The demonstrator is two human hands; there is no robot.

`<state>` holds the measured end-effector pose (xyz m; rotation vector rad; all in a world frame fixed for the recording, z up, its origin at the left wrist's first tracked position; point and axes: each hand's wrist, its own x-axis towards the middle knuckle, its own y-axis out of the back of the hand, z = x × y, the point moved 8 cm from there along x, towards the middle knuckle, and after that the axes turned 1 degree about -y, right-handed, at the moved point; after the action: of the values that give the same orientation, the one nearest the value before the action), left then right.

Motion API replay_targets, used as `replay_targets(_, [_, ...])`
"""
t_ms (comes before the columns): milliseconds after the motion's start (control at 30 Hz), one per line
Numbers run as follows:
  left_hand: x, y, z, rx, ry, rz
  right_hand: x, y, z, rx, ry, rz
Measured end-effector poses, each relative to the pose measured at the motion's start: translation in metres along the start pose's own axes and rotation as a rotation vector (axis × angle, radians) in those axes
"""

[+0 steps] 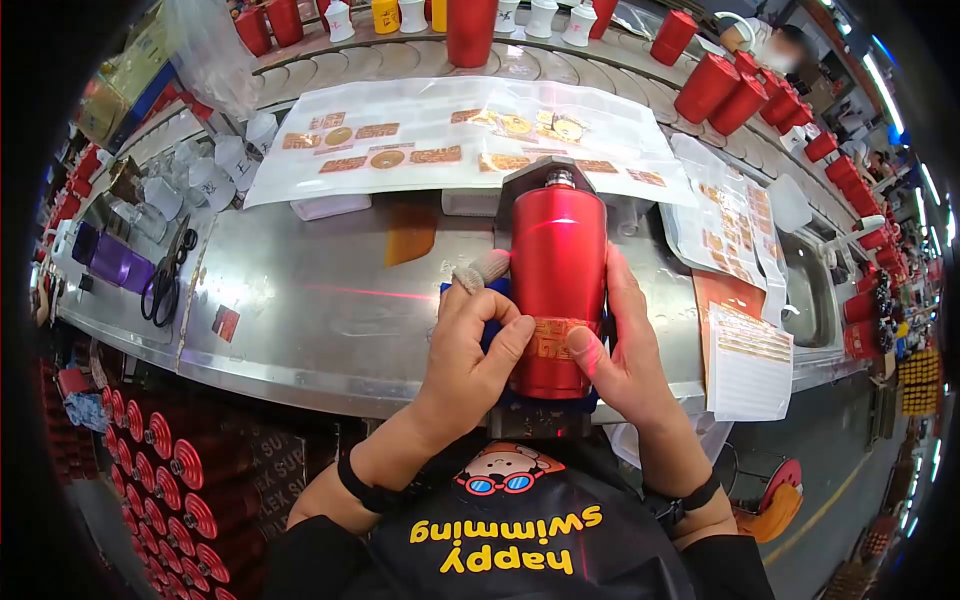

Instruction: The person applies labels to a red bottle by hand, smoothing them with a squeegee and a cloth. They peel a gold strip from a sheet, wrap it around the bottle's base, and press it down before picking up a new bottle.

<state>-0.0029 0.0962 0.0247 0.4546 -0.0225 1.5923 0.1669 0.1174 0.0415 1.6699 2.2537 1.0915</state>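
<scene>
A glossy red bottle (560, 250) with a bare metal neck lies in front of me, its neck pointing away. Around its lower part sits a gold-patterned decal strip (552, 340). My left hand (465, 345) is closed at the strip's left end, thumb against the edge; a pale cover (482, 272) wraps one fingertip. My right hand (627, 345) grips the bottle's right side, with its thumb pressed on the strip. Behind the neck stands a dark angular holder (537, 178). Blue material (490, 330) shows beside the bottle, partly hidden by my left hand.
A white decal sheet (400, 110) spans the back of the metal bench (300, 290). More decal sheets (730, 225) and a printed paper (750, 362) lie right, near a sink (808, 290). Scissors (168, 278) and a purple container (112, 258) lie left. Beyond runs a conveyor (400, 58) carrying bottles.
</scene>
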Motion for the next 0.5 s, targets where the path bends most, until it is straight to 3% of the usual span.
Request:
replay_targets(67, [0.0, 0.001, 0.003, 0.0, -0.086, 0.035, 0.0, -0.001, 0.0, -0.027, 0.029, 0.006])
replay_targets(367, [-0.005, 0.0, 0.003, 0.042, -0.118, 0.027, 0.0, -0.001, -0.003, -0.103, -0.021, 0.031])
replay_targets(500, [-0.009, -0.007, -0.004, 0.088, -0.022, -0.017, 0.001, -0.002, -0.004, -0.067, -0.019, 0.016])
